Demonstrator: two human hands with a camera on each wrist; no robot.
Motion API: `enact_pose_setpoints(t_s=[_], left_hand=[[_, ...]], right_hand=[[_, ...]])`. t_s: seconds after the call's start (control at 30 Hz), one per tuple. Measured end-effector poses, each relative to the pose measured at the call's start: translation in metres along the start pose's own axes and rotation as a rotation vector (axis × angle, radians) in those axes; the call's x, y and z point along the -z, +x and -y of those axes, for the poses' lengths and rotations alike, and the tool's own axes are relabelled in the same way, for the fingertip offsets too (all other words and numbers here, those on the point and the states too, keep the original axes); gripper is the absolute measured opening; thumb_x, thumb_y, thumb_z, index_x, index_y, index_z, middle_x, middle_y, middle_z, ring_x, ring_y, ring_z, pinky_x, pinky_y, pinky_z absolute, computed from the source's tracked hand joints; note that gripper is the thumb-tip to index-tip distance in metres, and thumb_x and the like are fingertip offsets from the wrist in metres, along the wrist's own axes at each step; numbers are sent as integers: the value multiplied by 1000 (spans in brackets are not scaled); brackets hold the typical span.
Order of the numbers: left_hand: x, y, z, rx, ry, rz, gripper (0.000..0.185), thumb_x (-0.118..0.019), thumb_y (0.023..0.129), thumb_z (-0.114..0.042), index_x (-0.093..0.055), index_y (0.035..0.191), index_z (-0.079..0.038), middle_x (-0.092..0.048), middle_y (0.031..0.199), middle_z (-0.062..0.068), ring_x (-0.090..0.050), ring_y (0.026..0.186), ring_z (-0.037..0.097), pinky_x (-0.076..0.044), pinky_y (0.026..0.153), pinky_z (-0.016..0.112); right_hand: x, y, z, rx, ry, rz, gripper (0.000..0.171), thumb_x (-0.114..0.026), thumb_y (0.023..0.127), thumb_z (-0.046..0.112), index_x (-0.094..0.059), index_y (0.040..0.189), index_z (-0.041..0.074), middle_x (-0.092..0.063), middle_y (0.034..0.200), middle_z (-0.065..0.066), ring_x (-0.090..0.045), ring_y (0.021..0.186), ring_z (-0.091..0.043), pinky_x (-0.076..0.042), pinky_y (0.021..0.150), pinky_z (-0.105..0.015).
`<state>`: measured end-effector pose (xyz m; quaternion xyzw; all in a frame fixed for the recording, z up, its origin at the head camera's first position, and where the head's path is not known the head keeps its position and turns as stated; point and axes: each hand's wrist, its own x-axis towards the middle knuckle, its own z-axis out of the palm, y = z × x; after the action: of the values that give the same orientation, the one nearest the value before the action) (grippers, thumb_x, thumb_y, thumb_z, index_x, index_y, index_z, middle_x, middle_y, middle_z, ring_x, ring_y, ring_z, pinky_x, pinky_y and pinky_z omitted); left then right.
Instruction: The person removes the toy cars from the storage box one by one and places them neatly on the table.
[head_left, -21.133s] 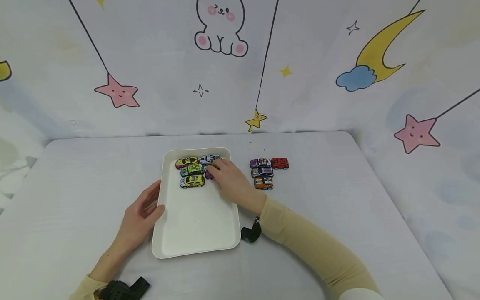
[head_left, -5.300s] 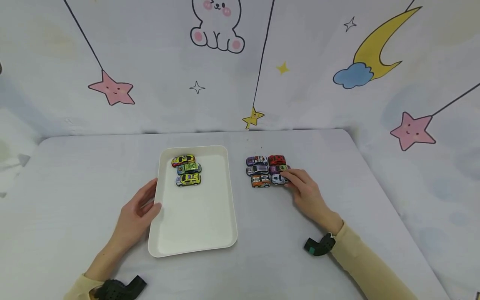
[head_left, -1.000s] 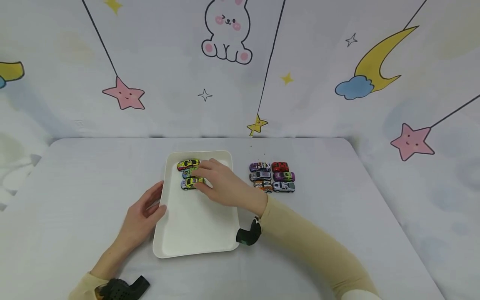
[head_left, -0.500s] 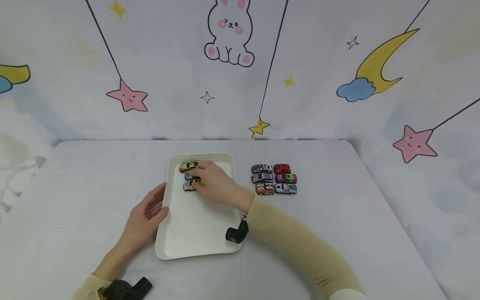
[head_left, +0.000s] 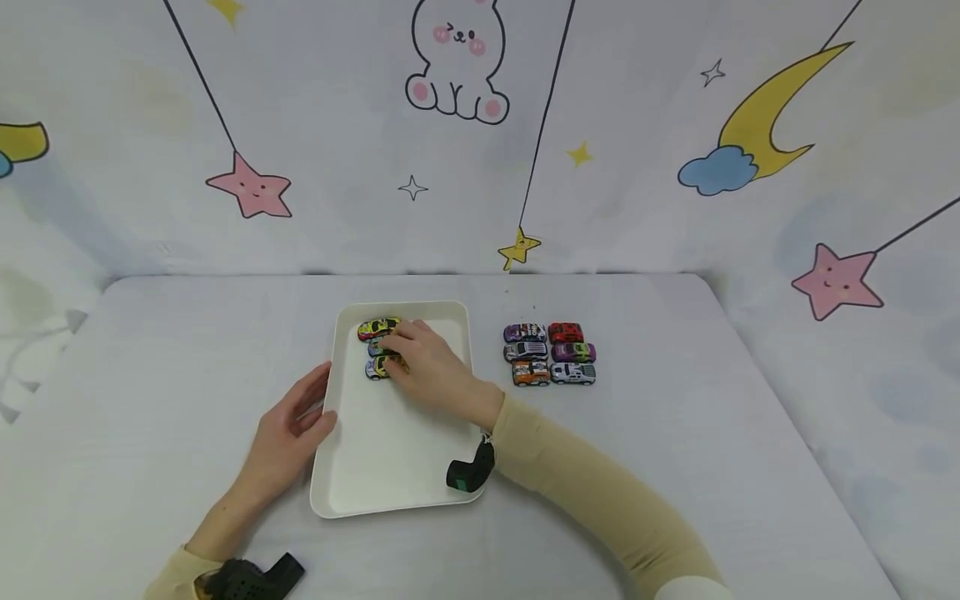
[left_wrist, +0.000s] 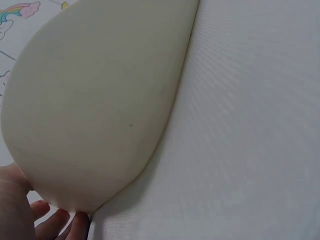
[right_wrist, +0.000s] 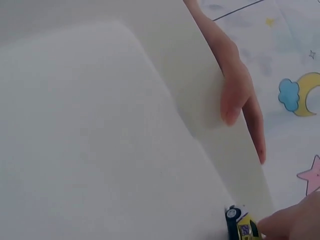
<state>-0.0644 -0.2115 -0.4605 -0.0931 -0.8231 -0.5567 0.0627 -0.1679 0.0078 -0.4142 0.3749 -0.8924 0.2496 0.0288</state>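
In the head view my left hand (head_left: 281,446) holds the left rim of the white tray (head_left: 397,467). Its thumb lies over the rim and its fingers are outside, as the right wrist view shows. My right hand (head_left: 435,371) reaches into the tray's upper part, fingers bent down over toy cars. Thumb and fingertips pinch the yellow toy car (head_left: 375,367), partly hidden by them; the right wrist view shows a fingertip against this yellow car (right_wrist: 245,227). Just behind are a blue-green toy car (head_left: 377,346), mostly covered, and a red-and-yellow toy car (head_left: 378,327).
Right of the tray, several toy cars stand in two columns on the white-covered table (head_left: 675,467): purple-white (head_left: 524,332), silver (head_left: 525,351), orange (head_left: 531,373), red (head_left: 566,332), purple-green (head_left: 573,352) and white (head_left: 573,373). A cartoon-printed backdrop (head_left: 630,217) rises behind.
Since the oldest frame, the purple-green and white cars have gone from the tray to the table group. In the last second my right hand shifted slightly left onto the yellow car; my left hand stayed.
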Motion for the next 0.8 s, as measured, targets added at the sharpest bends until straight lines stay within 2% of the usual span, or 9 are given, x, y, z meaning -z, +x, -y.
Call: enact_pose_setpoints(t_s=[0.17, 0.57, 0.67, 0.8], left_hand=[[0, 1, -1, -5, 1, -1, 60, -60, 97, -2, -39, 153, -6, -46, 150, 23, -47, 125, -11, -44, 96, 5], [0, 1, -1, 6, 12, -5, 60, -60, 97, -3, -39, 153, -8, -47, 150, 22, -47, 126, -10, -44, 96, 5], [0, 1, 0, 6, 9, -4, 60, -60, 97, -3, -39, 153, -9, -47, 150, 21, -48, 127, -6, -44, 96, 5], [0, 0, 0, 12, 27, -7, 60, -60, 98, -4, -39, 153, -11, -47, 150, 20, -51, 131, 8, -43, 96, 4]], right_hand=[[-2, -2, 0, -11, 18, 39, 25, -63, 98, 17, -70, 121, 9, -64, 115, -2, -54, 105, -15, -50, 93, -26], [-3, -4, 0, -7, -33, 86, 28, -68, 95, 16, -71, 122, 9, -62, 116, -2, -54, 105, -15, -51, 91, -23], [-1, -3, 1, -16, -57, 106, 27, -68, 95, 16, -72, 121, 10, -62, 115, -1, -54, 104, -14, -51, 90, -23], [3, -3, 3, -15, -98, 132, 25, -69, 94, 15, -73, 119, 10, -63, 113, -2, -55, 103, -15, -51, 90, -25]])
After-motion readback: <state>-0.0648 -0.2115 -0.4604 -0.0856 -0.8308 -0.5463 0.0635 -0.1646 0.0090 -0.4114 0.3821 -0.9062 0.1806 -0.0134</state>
